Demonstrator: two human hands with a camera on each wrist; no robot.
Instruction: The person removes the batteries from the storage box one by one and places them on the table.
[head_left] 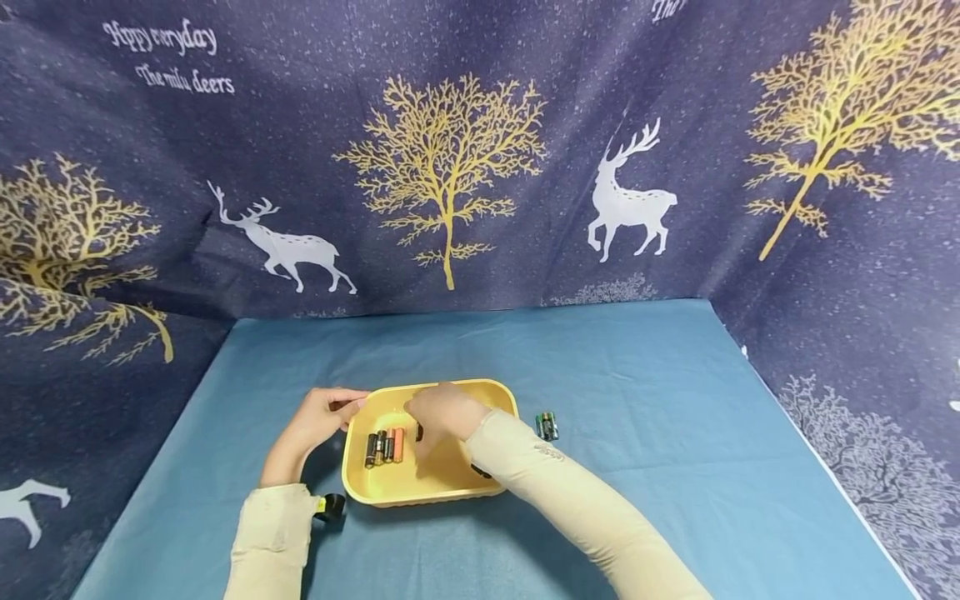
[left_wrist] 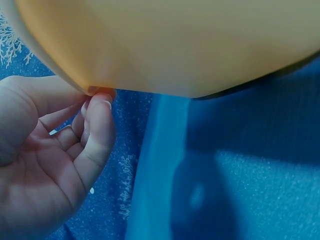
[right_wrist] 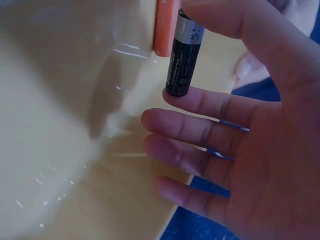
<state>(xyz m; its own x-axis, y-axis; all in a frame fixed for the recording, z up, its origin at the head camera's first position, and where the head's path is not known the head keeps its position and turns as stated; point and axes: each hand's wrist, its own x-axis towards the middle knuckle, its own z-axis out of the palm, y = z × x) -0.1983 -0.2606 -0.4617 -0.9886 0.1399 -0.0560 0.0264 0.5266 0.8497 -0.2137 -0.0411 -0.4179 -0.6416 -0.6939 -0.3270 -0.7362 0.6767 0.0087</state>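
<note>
1. Inside the yellow bin [head_left: 390,489], toward the person's left: one row of batteries [head_left: 389,446], side by side, dark ones with orange at the right-hand end.
2. Right hand [head_left: 447,412], within the bin: thumb and forefinger pinching a dark battery with a silver band [right_wrist: 185,57] by its ends; remaining three fingers extended, apart.
3. Left hand [head_left: 318,421]: thumb and finger pinching the bin's rim near its far left corner.
4. Beside the right sleeve [head_left: 517,454], in the bin: one dark item [head_left: 481,472], partly hidden, kind uncertain.
5. On the blue cloth [head_left: 637,375], right of the bin: a small group of batteries with green [head_left: 547,426].
6. Step in hand, by my reckoning: lining up the pinched battery with the row. Next move would call for lowering it parallel, then releasing gently.
</note>
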